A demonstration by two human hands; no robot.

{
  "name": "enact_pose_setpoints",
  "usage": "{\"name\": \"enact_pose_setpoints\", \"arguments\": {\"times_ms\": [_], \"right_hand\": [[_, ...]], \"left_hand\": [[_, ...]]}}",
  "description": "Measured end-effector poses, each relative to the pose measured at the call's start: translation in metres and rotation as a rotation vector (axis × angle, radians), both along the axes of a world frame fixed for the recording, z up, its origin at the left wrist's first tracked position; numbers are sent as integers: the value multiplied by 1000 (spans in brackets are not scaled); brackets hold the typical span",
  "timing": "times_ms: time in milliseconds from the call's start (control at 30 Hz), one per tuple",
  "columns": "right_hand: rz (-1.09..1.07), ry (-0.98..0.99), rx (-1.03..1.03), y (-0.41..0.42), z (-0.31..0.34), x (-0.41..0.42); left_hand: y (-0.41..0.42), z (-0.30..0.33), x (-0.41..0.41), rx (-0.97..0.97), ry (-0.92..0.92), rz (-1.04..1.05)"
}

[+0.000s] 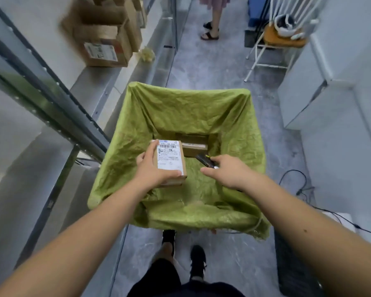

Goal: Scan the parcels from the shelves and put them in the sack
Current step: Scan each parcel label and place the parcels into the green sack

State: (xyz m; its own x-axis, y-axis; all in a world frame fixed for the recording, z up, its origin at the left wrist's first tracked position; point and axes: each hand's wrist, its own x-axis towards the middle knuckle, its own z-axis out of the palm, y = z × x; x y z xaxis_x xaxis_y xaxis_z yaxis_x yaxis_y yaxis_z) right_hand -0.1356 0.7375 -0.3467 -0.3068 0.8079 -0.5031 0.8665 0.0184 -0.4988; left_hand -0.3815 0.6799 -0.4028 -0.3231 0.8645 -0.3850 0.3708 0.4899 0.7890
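My left hand (152, 168) grips a small brown parcel (173, 166) with a white barcode label facing up, held over the open green sack (124, 144). My right hand (227, 171) holds a black handheld scanner (205, 160) just right of the parcel, its tip pointing toward the label. Deep in the sack lies another brown parcel (194, 144).
Metal shelving (58, 99) runs along the left, with cardboard boxes (103, 39) on a shelf at top left. A person in sandals (211, 28) stands ahead in the aisle. A white folding chair (272, 43) and white cabinets (330, 82) line the right. Cables (298, 189) lie on the floor.
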Motion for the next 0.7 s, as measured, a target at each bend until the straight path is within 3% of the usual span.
{"name": "enact_pose_setpoints", "arguments": {"times_ms": [300, 700], "right_hand": [[-233, -193, -151, 56, -46, -31], [-406, -239, -305, 80, -79, -26]], "left_hand": [[100, -114, -7, -219, -207, -40], [175, -171, 19, -282, -443, 120]]}}
